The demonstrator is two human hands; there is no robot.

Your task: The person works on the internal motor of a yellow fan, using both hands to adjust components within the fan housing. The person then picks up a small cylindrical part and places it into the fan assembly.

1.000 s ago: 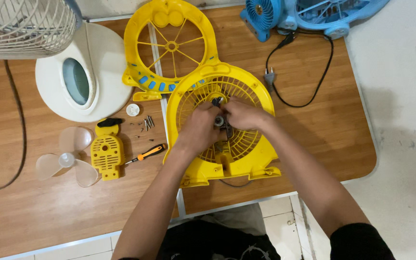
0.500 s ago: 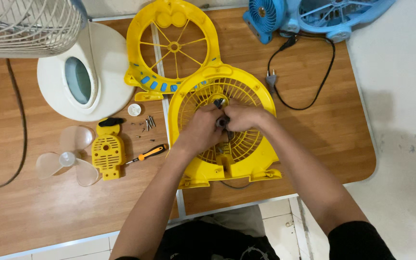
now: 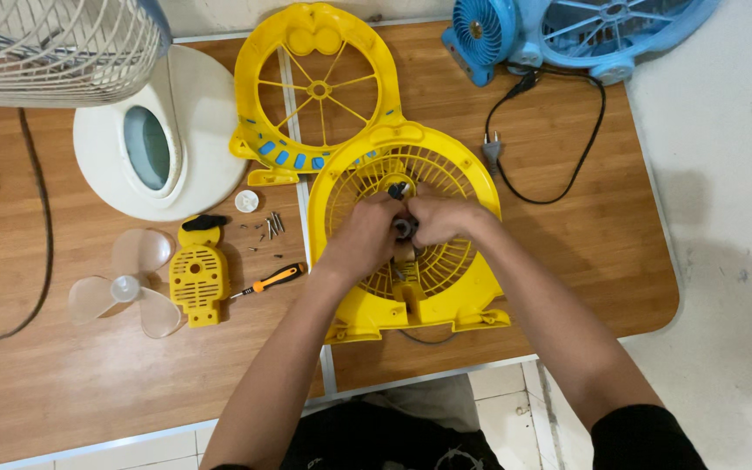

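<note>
A yellow fan housing [image 3: 467, 287] with a round grille lies flat on the wooden table [image 3: 80, 383]. My left hand [image 3: 360, 239] and my right hand [image 3: 439, 218] meet over the grille's centre, fingers closed around a small dark motor part [image 3: 405, 228]. A second yellow grille frame [image 3: 317, 87] lies just beyond it. To the left lie a yellow motor cover [image 3: 197, 280], a clear three-blade propeller [image 3: 125, 289], an orange-handled screwdriver [image 3: 269, 280] and several loose screws [image 3: 270, 226].
A white fan base [image 3: 150, 139] and white wire guard [image 3: 54, 39] stand at the back left. A blue fan [image 3: 559, 30] with a black cord and plug [image 3: 491, 151] sits at the back right. A small white cap [image 3: 246, 201] lies near the screws. Tiled floor [image 3: 724, 174] shows on the right.
Both hands stay on the motor part at the grille's centre; only small finger shifts show. The camera view drifted slightly.
</note>
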